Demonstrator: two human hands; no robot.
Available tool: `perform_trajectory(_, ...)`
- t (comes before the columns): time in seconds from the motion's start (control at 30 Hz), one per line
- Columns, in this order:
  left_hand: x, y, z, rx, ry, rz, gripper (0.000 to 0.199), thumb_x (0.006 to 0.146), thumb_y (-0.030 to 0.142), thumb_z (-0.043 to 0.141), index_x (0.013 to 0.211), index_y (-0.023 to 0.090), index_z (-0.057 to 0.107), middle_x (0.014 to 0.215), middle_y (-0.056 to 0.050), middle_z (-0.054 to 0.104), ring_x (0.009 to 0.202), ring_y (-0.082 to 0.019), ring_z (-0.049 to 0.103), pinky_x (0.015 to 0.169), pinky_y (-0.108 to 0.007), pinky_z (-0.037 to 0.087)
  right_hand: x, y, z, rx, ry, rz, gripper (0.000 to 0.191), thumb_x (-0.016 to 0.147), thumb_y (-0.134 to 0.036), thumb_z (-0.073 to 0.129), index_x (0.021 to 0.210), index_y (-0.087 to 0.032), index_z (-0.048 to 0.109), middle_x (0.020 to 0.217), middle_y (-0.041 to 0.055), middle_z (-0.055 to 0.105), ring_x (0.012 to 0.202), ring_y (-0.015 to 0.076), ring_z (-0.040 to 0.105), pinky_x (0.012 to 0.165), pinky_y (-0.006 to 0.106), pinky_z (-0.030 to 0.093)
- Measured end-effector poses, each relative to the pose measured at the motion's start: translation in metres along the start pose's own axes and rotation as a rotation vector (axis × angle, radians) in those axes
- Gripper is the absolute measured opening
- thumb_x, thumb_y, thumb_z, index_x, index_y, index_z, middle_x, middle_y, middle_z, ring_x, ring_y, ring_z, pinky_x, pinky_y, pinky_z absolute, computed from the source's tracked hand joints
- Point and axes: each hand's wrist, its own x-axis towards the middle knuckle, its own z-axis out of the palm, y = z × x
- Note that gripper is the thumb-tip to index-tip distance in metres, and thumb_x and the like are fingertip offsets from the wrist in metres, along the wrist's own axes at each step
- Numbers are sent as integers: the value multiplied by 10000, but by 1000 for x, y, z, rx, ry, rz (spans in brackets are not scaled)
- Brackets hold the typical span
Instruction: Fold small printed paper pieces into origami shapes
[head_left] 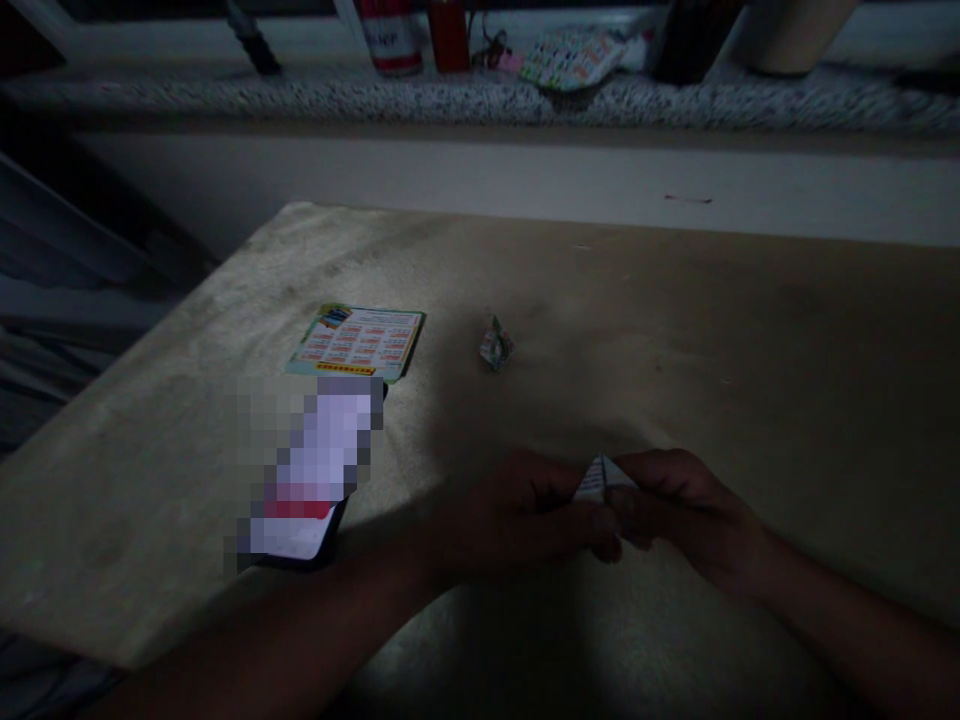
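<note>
Between my two hands, over the near part of the table, is a small piece of folded paper [601, 474] with print on it and a pointed top. My left hand [517, 510] pinches it from the left, thumb across the front. From the right, my right hand [686, 510] grips it the same way, the thumbs close together. The fingers hide the paper's lower part. Beyond the hands lies a small printed folded-paper shape [496, 343], touched by neither hand.
A lit phone [322, 470], its screen blurred, lies left of my left forearm. Behind it is a printed calendar card [360, 340]. Along the table's [750, 330] far side, a speckled sill [315, 100] bears a red can [390, 38], a patterned packet [574, 58] and dark containers.
</note>
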Motion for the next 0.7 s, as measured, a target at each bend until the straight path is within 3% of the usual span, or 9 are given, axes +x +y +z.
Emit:
perform_trajectory(0.07, 1, -3, 0, 90, 5, 66, 306, 925, 387, 640, 871, 98, 728, 892, -89, 706, 798, -139, 597, 749, -262, 468, 0, 1, 1, 12, 21, -26, 327, 970, -383, 609, 758, -138, 659, 603, 1, 576, 536, 100, 484, 502, 234, 357)
perform_trajectory(0.17, 1, -7, 0, 188, -2, 65, 355, 944, 402, 598, 799, 99, 715, 822, -75, 676, 702, -121, 578, 666, -244, 453, 0, 2, 1, -7, 35, -35, 292, 977, -344, 604, 774, -141, 654, 631, 6, 586, 557, 105, 498, 509, 236, 368)
perform_trajectory(0.37, 0, -12, 2, 37, 46, 13, 343, 912, 403, 628, 798, 89, 708, 609, 10, 515, 554, -89, 457, 550, -217, 368, 0, 5, 0, -48, 34, -21, 315, 987, -339, 593, 733, -159, 641, 633, -20, 539, 575, 95, 478, 525, 218, 369)
perform_trajectory(0.53, 3, -12, 3, 155, 49, 140, 313, 924, 344, 582, 741, 104, 665, 770, -48, 613, 709, -122, 552, 668, -240, 432, -1, 7, 3, -72, 53, -73, 288, 998, -334, 576, 780, -165, 657, 657, -20, 531, 597, 101, 463, 547, 227, 378)
perform_trajectory(0.7, 3, -10, 0, 236, 48, 111, 320, 945, 337, 546, 751, 101, 642, 676, -2, 539, 613, -92, 464, 589, -214, 374, -2, 7, 5, -153, 104, -111, 270, 997, -335, 575, 799, -167, 652, 673, -19, 514, 611, 111, 457, 566, 240, 391)
